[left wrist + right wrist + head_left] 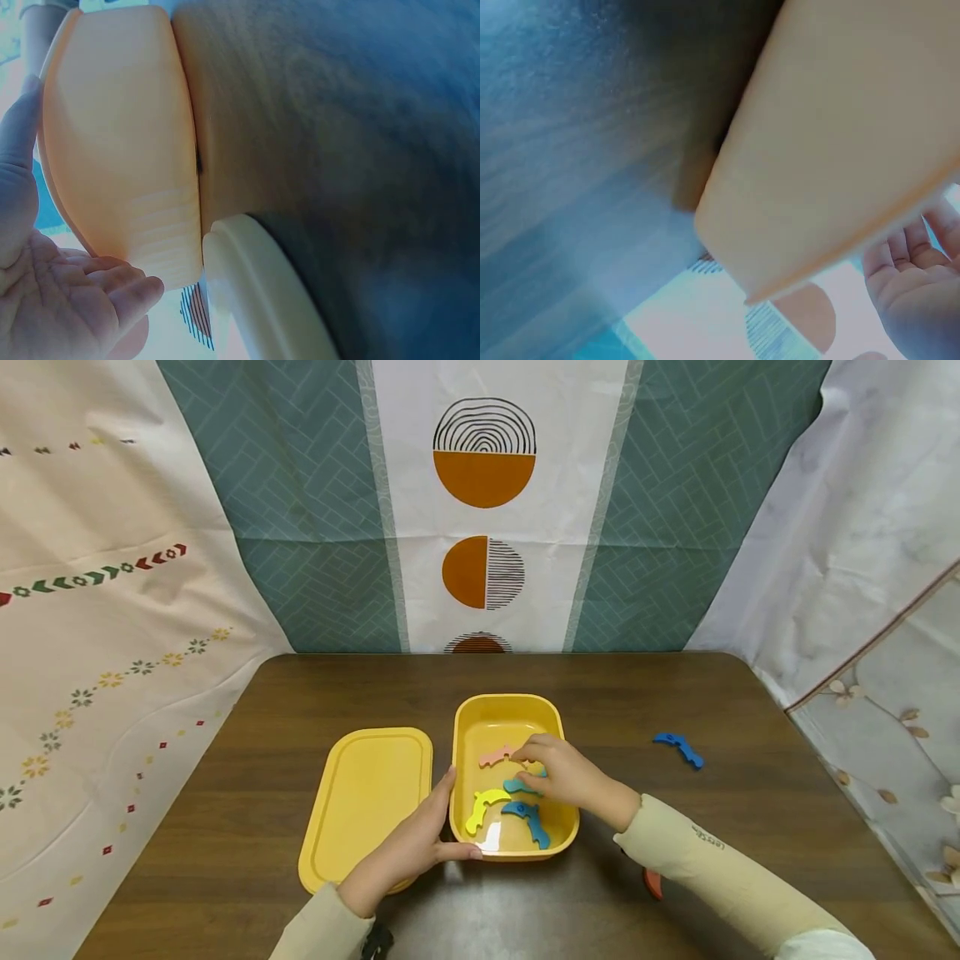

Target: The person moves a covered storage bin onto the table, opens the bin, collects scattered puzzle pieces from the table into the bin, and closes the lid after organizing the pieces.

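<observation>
A yellow plastic box stands uncovered at mid-table. My left hand touches its near left corner, straight fingers along the outer wall and thumb on the front rim. Over the box, my right hand reaches in from the right, with thumb and forefinger apart above a teal curved piece. That piece is partly hidden by the hand. Around it in the box lie a pink notched piece, a bright yellow piece and a blue piece. The right wrist view shows the right hand beyond the rim.
Left of the box lies a flat yellow lid, its near edge under the left wrist. On the table's right side is a dark blue curved piece. A red piece shows partly beneath the right forearm. Patterned cloth hangs behind the brown table.
</observation>
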Action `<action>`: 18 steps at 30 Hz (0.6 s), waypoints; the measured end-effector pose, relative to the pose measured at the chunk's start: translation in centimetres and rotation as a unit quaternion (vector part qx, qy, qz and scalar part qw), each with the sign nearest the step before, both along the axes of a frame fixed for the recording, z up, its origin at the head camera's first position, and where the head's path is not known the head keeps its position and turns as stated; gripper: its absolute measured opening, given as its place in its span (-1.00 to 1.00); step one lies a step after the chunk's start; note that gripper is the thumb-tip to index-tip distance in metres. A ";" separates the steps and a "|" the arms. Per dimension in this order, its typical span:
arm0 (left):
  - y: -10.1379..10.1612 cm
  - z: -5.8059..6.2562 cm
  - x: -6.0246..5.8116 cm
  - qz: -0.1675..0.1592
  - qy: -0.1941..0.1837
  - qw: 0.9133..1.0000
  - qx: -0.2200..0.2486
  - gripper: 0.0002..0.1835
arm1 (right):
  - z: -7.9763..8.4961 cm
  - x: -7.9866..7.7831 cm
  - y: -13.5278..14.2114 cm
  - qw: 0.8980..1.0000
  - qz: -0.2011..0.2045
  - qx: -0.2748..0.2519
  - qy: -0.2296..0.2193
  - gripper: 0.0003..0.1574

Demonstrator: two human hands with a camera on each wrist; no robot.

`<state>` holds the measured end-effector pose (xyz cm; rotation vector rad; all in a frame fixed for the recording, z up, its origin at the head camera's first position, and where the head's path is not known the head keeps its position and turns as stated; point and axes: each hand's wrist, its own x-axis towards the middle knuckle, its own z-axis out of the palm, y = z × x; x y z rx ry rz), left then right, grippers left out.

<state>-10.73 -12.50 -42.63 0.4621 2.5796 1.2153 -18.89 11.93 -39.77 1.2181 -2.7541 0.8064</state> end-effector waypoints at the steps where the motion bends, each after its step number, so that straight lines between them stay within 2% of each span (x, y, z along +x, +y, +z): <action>1: 0.0 0.0 0.0 0.001 0.000 1.000 0.001 0.20 | 0.1 0.0 0.2 1.000 0.001 -0.005 0.008 -0.71; 4: -0.1 0.0 0.0 0.003 0.003 1.000 0.008 0.21 | 0.6 0.2 0.7 0.999 -0.003 -0.017 0.028 -0.73; 10: -0.1 0.0 0.0 -0.004 0.011 1.000 0.009 0.22 | 1.3 0.9 1.7 0.999 -0.017 -0.021 0.036 -0.73; 14: 0.0 -0.1 0.0 -0.004 0.009 1.000 0.004 0.23 | 1.4 1.4 2.7 0.999 -0.031 -0.023 0.036 -0.71; 18: -0.1 -0.1 0.0 0.001 0.008 1.000 0.006 0.23 | 1.2 1.6 3.7 0.997 -0.042 -0.026 0.056 -0.70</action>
